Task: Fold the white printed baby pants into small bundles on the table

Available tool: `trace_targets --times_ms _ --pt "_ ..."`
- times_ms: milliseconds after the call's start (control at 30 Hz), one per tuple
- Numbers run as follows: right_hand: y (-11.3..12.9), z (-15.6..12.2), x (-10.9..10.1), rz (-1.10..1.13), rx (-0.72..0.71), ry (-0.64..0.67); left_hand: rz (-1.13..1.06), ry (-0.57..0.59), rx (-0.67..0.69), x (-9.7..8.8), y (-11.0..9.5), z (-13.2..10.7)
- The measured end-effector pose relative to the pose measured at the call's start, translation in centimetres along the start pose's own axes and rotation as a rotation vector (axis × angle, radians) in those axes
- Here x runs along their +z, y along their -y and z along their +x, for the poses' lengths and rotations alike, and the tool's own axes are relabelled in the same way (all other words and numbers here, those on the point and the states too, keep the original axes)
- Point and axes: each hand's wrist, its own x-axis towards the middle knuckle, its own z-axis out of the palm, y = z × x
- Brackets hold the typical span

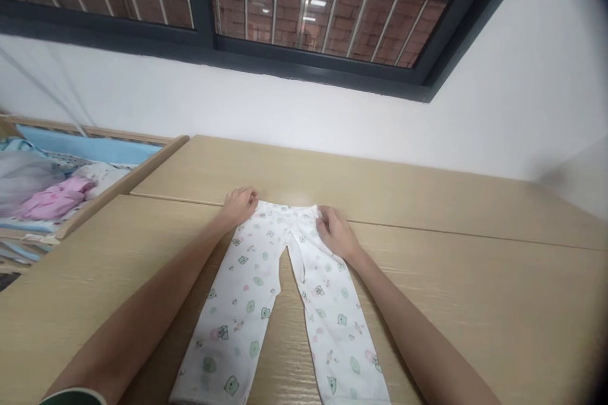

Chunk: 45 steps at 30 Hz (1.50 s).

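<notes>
A pair of small white trousers [251,291] with green, pink and grey cartoon prints lies spread on the wooden tabletop [446,291]. Its waistband points away from me and both legs stretch toward me, slightly apart. My left hand [240,205] is closed on the left corner of the waistband, fingers curled. At the opposite corner, my right hand [337,233] has its fingers bent around the waistband edge, with the thumb lying on the cloth. The inner edge of the right leg is a little folded near the crotch. The leg ends run to the bottom of the view.
To the left stands a wooden cot [128,180] with a blue lining, holding a pink cloth [59,198] and other bedding. Behind the tabletop rises a white wall [266,107] with a dark-framed, barred window [304,63]. A seam runs across the tabletop.
</notes>
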Motion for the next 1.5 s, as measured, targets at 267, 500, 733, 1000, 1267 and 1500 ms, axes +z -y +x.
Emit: trace_targets --times_ms 267,500,733,1000,1267,1500 --pt "-0.15 0.00 0.15 0.003 0.006 0.001 -0.020 0.011 0.008 -0.15 0.18 -0.05" --pt "-0.03 0.03 0.08 -0.005 0.006 0.013 -0.025 0.012 0.007 -0.22 0.19 -0.08" --pt "-0.19 0.01 0.33 -0.016 -0.004 0.008 -0.033 0.020 0.013 -0.27 0.29 -0.02" --pt "-0.15 -0.01 0.32 0.001 0.002 0.004 -0.024 0.027 0.019 -0.38 0.33 -0.05" --pt "0.10 -0.01 0.21 -0.031 0.009 0.012 -0.009 0.039 0.025 -0.59 0.27 -0.11" --pt "0.05 -0.01 0.30 -0.031 0.000 0.005 0.003 0.039 0.027 -0.74 0.03 -0.21"
